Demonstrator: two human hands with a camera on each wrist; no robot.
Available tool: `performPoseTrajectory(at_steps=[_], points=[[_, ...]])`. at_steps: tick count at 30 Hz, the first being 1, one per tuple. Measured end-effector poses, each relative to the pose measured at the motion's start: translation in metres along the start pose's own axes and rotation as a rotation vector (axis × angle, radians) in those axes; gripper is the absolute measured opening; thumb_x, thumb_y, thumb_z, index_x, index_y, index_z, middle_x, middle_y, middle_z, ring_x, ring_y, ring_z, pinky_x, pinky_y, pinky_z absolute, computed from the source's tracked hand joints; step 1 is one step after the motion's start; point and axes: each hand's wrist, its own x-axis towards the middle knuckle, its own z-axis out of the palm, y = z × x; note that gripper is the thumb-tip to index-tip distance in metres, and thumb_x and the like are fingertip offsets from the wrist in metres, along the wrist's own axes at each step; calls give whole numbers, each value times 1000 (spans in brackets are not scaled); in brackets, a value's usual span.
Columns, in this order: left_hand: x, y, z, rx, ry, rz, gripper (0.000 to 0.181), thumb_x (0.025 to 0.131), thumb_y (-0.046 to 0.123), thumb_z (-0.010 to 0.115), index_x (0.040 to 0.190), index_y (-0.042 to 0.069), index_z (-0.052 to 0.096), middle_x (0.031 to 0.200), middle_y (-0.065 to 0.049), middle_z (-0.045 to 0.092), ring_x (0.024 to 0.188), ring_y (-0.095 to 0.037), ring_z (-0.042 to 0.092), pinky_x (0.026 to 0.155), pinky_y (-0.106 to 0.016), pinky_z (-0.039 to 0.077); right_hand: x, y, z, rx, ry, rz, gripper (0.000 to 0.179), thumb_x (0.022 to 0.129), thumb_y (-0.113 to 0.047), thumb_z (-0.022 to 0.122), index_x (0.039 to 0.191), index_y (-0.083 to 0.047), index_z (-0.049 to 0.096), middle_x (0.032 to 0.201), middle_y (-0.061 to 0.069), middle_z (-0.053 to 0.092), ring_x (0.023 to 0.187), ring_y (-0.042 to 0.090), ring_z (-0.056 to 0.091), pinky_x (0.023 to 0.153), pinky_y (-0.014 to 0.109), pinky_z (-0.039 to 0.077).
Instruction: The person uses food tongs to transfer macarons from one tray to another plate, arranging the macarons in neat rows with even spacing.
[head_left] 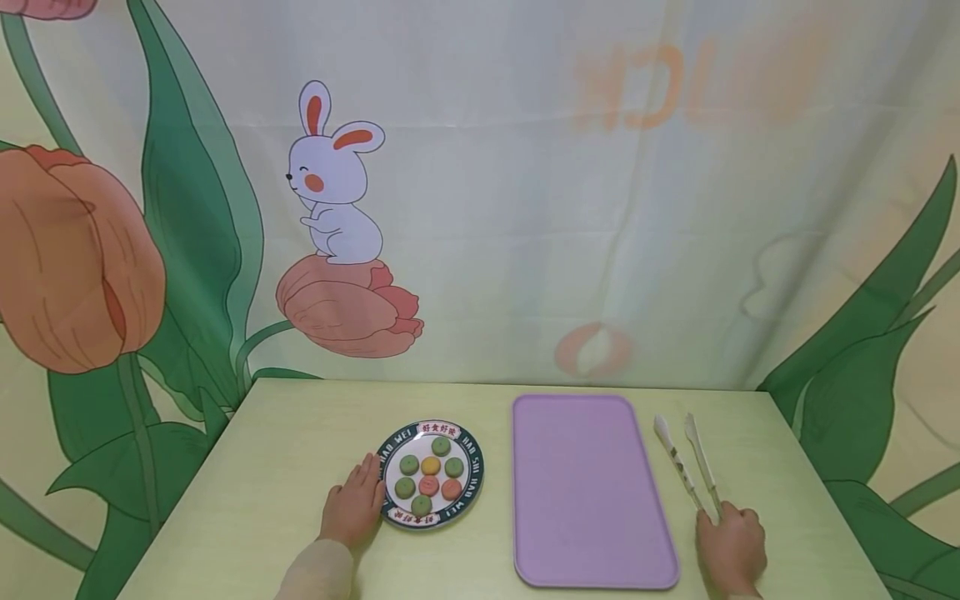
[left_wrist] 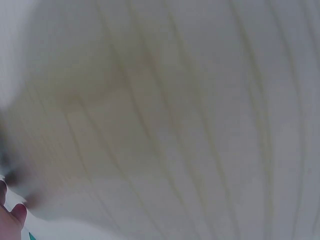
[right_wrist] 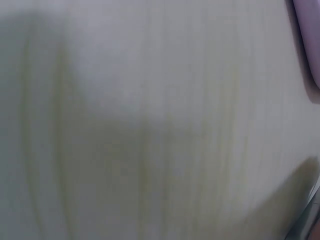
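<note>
My left hand rests at the left rim of a round plate, its fingers straight and overlapping the edge. The plate has a dark blue lettered rim and carries several small round macaron-like sweets in green, yellow and pinkish orange. On the right, my right hand grips the near end of a pair of metal tongs. The two arms of the tongs stand apart, tips pointing away from me. A bit of the left hand shows at the corner of the left wrist view.
A flat purple tray lies between the plate and the tongs. All of it stands on a pale wood-grain table. Behind the table hangs a curtain printed with a rabbit and tulips.
</note>
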Motion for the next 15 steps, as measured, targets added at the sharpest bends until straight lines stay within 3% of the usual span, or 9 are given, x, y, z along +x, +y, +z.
performPoseTrajectory(at_steps=[7, 15], points=[[0, 1, -1, 6, -6, -3, 52, 94, 30, 31, 138, 2, 27, 143, -14, 28, 127, -35, 32, 96, -56, 32, 1, -3, -2, -52, -74, 44, 50, 79, -30, 53, 115, 5, 48, 98, 30, 46, 90, 45, 45, 56, 50, 42], [0, -2, -2, 0, -11, 8, 56, 94, 38, 32, 138, 4, 27, 144, -13, 28, 127, -34, 33, 95, -56, 32, 12, -6, -17, -47, -68, 24, 50, 87, -36, 45, 115, 5, 49, 106, 30, 45, 97, 46, 43, 69, 54, 39]])
